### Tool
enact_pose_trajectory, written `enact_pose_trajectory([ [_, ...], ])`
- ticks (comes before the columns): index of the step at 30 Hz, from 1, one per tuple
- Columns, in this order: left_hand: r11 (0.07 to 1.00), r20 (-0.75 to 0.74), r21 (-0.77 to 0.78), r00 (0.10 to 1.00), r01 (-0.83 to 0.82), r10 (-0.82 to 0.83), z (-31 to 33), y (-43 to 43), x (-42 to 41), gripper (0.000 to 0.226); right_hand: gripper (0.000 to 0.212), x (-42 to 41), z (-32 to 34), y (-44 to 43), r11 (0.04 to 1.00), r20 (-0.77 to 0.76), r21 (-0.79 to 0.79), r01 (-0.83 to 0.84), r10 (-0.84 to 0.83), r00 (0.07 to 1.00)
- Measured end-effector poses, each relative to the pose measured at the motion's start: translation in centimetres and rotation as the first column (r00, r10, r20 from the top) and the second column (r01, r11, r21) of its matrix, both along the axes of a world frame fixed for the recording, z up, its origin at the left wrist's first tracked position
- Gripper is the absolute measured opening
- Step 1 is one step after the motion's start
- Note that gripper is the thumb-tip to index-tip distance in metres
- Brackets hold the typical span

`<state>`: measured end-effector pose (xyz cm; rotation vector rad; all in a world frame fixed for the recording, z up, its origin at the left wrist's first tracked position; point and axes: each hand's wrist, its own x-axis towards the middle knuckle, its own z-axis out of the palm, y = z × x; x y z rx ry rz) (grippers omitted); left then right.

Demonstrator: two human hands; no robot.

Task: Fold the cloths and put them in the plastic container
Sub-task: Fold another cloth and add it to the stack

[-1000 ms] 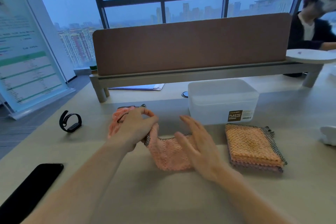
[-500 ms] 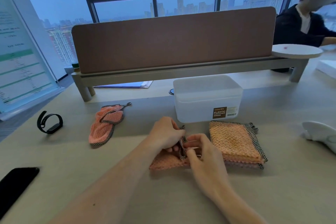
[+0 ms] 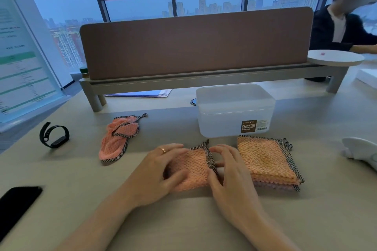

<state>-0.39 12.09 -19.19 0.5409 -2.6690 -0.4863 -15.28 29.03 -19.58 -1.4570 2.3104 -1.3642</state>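
Beige desk (image 3: 71, 199) by a city window, both hands on a cloth.
Left hand (image 3: 163, 171) and right hand (image 3: 230, 177) press flat, fingers spread, on the folded pink cloth (image 3: 191, 169) between them; stacked cloths (image 3: 267, 161) lie just right, before the lidded plastic container (image 3: 234, 112); a crumpled cloth (image 3: 118, 138) lies left.

High-rise office (desk divider (image 3: 195, 42), skyline)

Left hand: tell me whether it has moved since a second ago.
Yes. The left hand went from the crumpled cloth rightward, toward the folded stack.
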Motion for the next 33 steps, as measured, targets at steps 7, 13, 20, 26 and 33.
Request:
enact_pose_trajectory([
  [7, 0.995, 0.101, -0.078, 0.993, -0.060, 0.068, -1.3, 0.2, 0.3, 0.071, 0.066, 0.6, 1.7, -3.5, 0.911, -0.460, 0.409, -0.057, 0.260, 0.849],
  [13, 0.947, 0.020, -0.003, 0.947, -0.320, 0.320, -1.3, 0.3, 0.1, 0.075, 0.068, -0.6, 0.3, -3.9, 0.808, -0.316, 0.586, -0.061, 0.298, 0.901],
  [20, 0.832, 0.020, 0.236, 0.858, -0.502, 0.513, 0.8, 1.3, -2.1, 0.036, 0.069, -0.4, 0.3, -4.0, 0.791, -0.298, 0.608, -0.066, 0.305, 0.904],
  [26, 0.832, -0.204, 0.463, 0.877, -0.305, 0.435, 1.2, 3.3, -2.8, 0.024, 0.068, -0.5, 0.2, -4.2, 0.798, -0.298, 0.599, -0.067, 0.300, 0.906],
  [33, 0.871, -0.350, 0.433, 0.847, -0.232, 0.400, 2.7, 3.8, -3.8, 0.037, 0.074, -0.6, 1.3, -3.7, 0.886, -0.081, 0.434, -0.164, 0.220, 0.972],
])
